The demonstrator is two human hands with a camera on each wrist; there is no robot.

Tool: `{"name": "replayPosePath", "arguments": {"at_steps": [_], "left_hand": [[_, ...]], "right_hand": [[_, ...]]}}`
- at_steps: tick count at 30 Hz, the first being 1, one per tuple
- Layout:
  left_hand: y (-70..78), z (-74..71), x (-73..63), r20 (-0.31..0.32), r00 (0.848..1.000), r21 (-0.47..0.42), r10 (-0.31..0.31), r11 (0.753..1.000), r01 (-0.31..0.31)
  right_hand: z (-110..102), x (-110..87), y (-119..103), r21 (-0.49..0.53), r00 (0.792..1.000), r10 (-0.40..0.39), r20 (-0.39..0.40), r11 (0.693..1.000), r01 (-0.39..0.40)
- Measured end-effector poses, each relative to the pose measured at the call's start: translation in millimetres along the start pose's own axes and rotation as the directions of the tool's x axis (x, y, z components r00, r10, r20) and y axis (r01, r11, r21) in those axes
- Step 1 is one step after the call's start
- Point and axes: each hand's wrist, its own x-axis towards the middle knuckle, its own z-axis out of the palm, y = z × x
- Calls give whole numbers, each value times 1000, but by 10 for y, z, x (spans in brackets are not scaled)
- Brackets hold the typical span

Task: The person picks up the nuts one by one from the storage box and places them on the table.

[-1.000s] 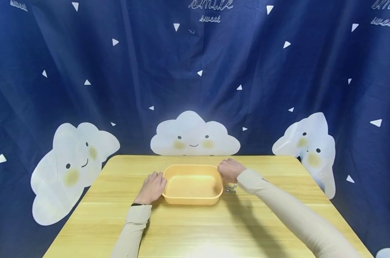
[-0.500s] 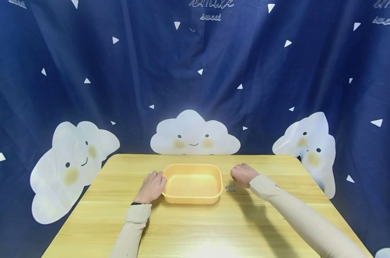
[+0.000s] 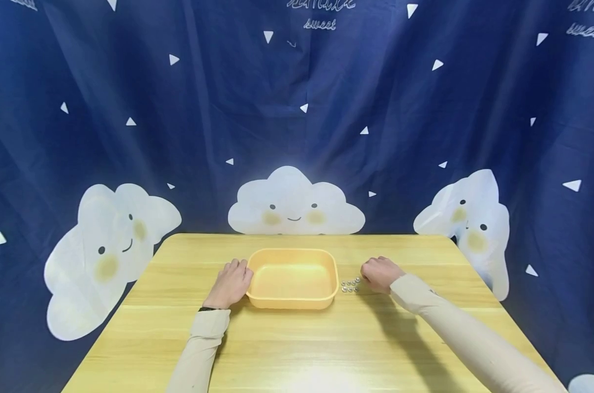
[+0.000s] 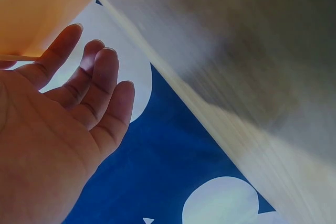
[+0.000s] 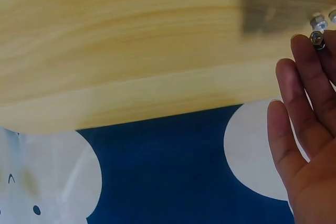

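A yellow-orange plastic tray (image 3: 292, 302) stands on the wooden table. My left hand (image 3: 230, 284) grips its left end; in the left wrist view the thumb is mostly hidden at the rim and the fingers (image 4: 113, 72) lie loosely curved outside the wall. To the right of the tray, several small silvery hex nuts (image 3: 350, 290) sit close together in two rough rows. My right hand (image 3: 381, 274) is just right of them. In the right wrist view a dark-looking nut (image 5: 317, 40) is pinched between fingertip and thumb, with another nut (image 5: 318, 22) just beyond.
The wooden table (image 3: 297, 344) has its far edge against a dark blue curtain (image 3: 297, 136) with white clouds and triangles. A shadow of the right arm falls over the table's right side.
My right hand has moved right, from the tray's right rim to the right side of the nuts. The left hand and the tray have stayed in place.
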Motion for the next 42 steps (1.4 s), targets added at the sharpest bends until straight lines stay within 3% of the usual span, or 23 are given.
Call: {"name": "replayPosePath", "arguments": {"at_steps": [16,23,36,42], "left_hand": [[7,-29,18,-1,1000,3,10,1000,-10],[17,-39,25,23,1000,16,-6,1000,5],[21,-32,28,26,1000,13,-13,1000,13],[11,-24,31,32,999,9,-11,1000,10]], "right_hand": [[105,-68,-11,16,999,-23,-25,1000,23],[157,-86,-23,25,1000,12,14,1000,-13],[219,-231,10,67,998,37,-49,997,-34],[251,-294,51,97,996,84,-27,992,-81]]}}
